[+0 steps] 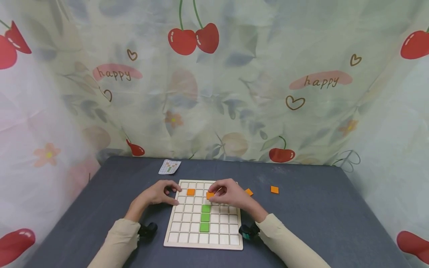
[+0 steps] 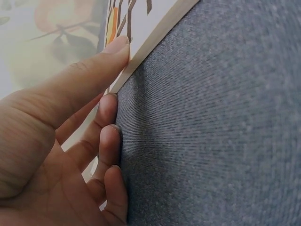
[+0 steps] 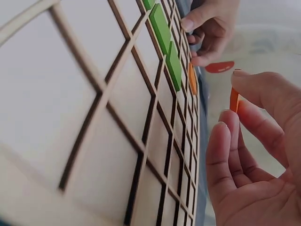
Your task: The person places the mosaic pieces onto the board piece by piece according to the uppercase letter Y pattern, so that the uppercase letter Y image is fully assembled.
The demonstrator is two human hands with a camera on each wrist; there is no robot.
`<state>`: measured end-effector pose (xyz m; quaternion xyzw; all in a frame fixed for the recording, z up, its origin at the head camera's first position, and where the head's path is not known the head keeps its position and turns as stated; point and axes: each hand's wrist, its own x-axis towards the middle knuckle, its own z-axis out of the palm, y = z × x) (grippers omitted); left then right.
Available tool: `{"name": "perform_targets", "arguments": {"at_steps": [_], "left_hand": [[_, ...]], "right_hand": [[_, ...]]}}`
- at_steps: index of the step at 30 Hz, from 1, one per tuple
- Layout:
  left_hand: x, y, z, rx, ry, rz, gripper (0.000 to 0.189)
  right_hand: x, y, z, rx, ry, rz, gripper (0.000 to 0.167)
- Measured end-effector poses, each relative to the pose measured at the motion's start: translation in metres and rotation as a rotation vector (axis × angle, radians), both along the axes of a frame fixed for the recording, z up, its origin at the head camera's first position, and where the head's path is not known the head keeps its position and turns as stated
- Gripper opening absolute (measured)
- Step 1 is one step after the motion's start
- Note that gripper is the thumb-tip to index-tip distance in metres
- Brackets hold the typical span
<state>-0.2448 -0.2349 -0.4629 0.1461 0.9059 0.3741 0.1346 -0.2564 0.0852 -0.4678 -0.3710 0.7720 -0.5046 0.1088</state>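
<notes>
A wooden grid board (image 1: 187, 227) lies on the dark cloth. My left hand (image 1: 157, 192) holds its left edge, with the thumb (image 2: 115, 49) at the rim and the other fingers beside and below it. Over the upper middle of the board, my right hand (image 1: 229, 194) pinches an orange square tile (image 1: 210, 195) between thumb and fingertips. The right wrist view shows this tile (image 3: 234, 100) edge-on, raised off the grid. Another orange tile (image 1: 190, 192) sits in a cell at the upper left. Three green tiles (image 1: 205, 217) form a column down the middle.
Right of the board, a loose orange tile (image 1: 275, 190) lies on the table (image 1: 301, 223), and another (image 1: 249, 192) shows partly behind my right hand. A small card with a coloured grid pattern (image 1: 169, 166) lies beyond the board. A printed curtain (image 1: 234, 93) closes off the back.
</notes>
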Motion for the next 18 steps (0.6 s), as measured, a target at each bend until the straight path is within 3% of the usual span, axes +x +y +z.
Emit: {"name": "perform_targets", "arguments": {"at_steps": [18], "left_hand": [[-0.002, 0.001, 0.0, -0.012, -0.016, 0.022, 0.04]], "right_hand": [[-0.004, -0.031, -0.004, 0.061, -0.02, -0.045, 0.022]]}}
